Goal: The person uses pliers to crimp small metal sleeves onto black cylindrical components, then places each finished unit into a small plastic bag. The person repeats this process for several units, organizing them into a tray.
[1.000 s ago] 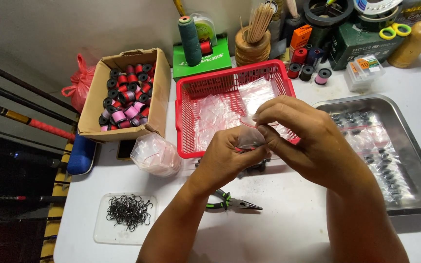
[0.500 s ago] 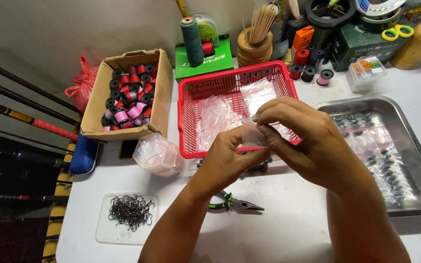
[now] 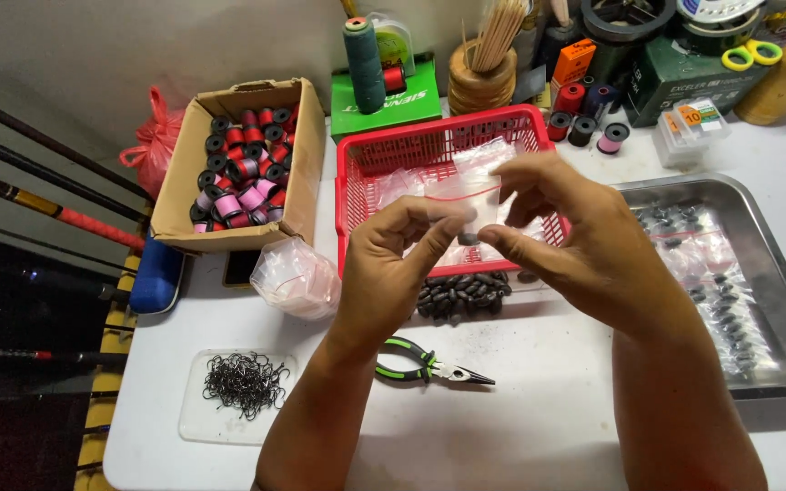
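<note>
We work at a white table (image 3: 539, 427), and the biggest thing on it is the steel tray (image 3: 775, 273) out at three o'clock, lined with small clear bags of dark weights. At ten o'clock stands the cardboard box (image 3: 184, 205) packed with black, red and pink spools, and at twelve o'clock the red plastic basket (image 3: 393, 150) with more clear bags in it. Behind the basket, also toward twelve, stand a green thread cone (image 3: 363, 55) and a wooden cup of sticks (image 3: 484, 82).

Our left hand (image 3: 388, 273) and right hand (image 3: 584, 245) meet in the middle, just in front of the basket. Both are pinched nearly closed, thumb against forefinger, on a small clear zip bag (image 3: 464, 205) with a red strip along its top; it hangs between the two hands, above the table. A dark oval sinker (image 3: 468, 239) shows at the bag's bottom, between the fingertips; we cannot tell whether it lies inside the bag.

Just under the hands, toward six o'clock, sits a pile of dark sinkers (image 3: 461, 295). A loose heap of clear bags (image 3: 297, 277) lies at nine o'clock. Green-handled pliers (image 3: 429, 366) rest at six o'clock, and a clear tray of black hooks (image 3: 243, 386) sits at eight o'clock
</note>
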